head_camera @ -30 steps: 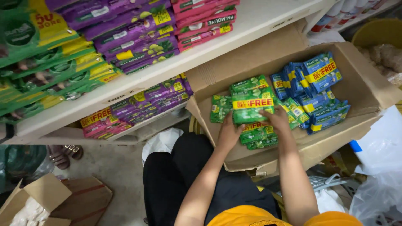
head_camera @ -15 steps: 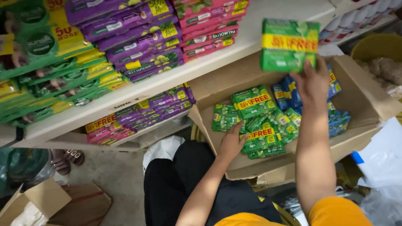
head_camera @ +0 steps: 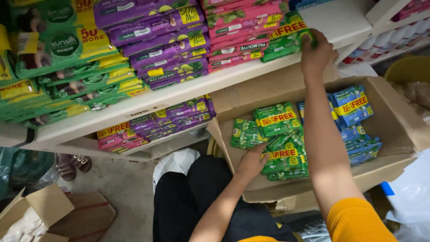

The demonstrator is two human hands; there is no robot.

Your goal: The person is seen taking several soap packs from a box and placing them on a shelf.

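Right hand (head_camera: pixel 316 53) has its fingers clamped on a green sachet pack (head_camera: pixel 286 39), pressed onto the white shelf (head_camera: pixel 340 20) near its front edge beside pink packs (head_camera: pixel 242 27). Left hand (head_camera: pixel 251 162) rests with loose, open fingers on green packs (head_camera: pixel 275 134) inside the cardboard box (head_camera: pixel 394 121), blue packs (head_camera: pixel 356 107) toward its right wall.

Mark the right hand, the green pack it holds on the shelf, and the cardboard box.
right hand (head_camera: pixel 317 53), head view, back of the hand
green pack (head_camera: pixel 286 41), head view, its front face
cardboard box (head_camera: pixel 394 117), head view, right inner wall
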